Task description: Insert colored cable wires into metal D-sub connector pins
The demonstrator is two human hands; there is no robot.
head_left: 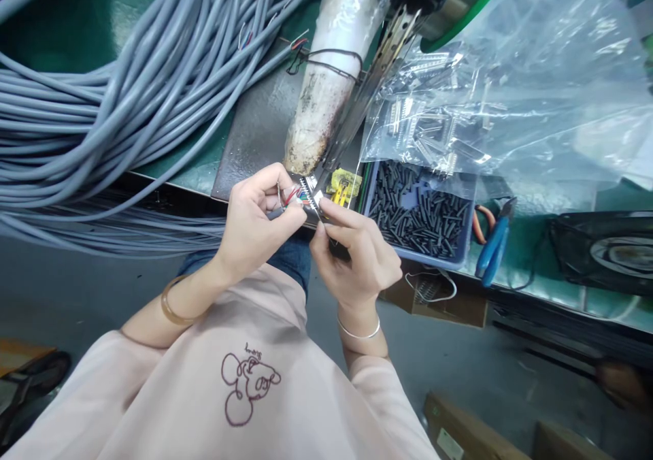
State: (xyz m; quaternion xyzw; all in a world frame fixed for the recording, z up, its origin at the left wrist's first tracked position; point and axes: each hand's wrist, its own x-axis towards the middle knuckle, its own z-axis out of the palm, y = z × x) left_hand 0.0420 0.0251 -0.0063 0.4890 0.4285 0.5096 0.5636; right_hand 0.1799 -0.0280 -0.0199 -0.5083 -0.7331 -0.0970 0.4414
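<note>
- Green worktop (525, 232) stretches before the seated person, and on it stands a blue tray (428, 259), filled with short black tubes (423, 218).
- Left of this tray, near the worktop's front edge, are coloured wires (292, 194) and a small strip with metal pins (309, 191); the wires reach close to the pins.
- Left hand (252, 218) is nearly closed, its thumb and forefinger pinching the coloured wires.
- Right hand (357, 252), between the wires and the tray, has its fingers bent and the tips close together at the strip; I cannot tell exactly what they hold.
- Beside the tray, on its left, lies a yellow pad (344, 186).
- Behind and to the left of the tray, a soldering iron (403, 28) and a stained whitish tube (331, 72) with a black tie point down toward the strip.
- Far left of the tray, many grey cables (127, 106) are heaped.
- Behind the tray, a clear plastic bag (530, 99) contains metallic pieces (433, 133), and partly overlaps it.
- Just right of the tray are pliers (493, 250) with blue and orange handles.
</note>
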